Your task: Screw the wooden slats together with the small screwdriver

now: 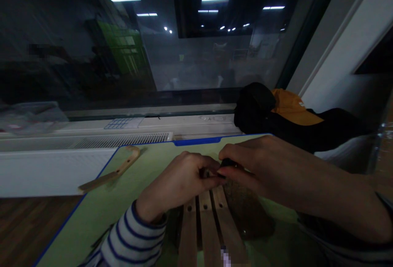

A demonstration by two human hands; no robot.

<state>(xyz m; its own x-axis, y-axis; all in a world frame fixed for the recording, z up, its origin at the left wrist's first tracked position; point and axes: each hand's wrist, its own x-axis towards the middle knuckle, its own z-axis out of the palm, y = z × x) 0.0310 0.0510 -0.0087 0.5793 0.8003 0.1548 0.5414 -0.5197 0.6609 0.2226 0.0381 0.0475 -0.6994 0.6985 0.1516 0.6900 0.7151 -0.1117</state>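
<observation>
Three pale wooden slats, each with a dark hole, lie side by side and point toward my body. At their far end, my left hand is closed, with thumb and fingers curled together; what they pinch is hidden. My right hand meets it from the other side and pinches a small black piece between thumb and fingers. Under my right hand and beside the slats is a brown, slightly shiny object, its kind unclear in the dim light.
Another wooden piece with holes lies at the left edge of the green, blue-rimmed board. Behind the board are a white radiator and a windowsill. An orange cap rests on black cloth at right.
</observation>
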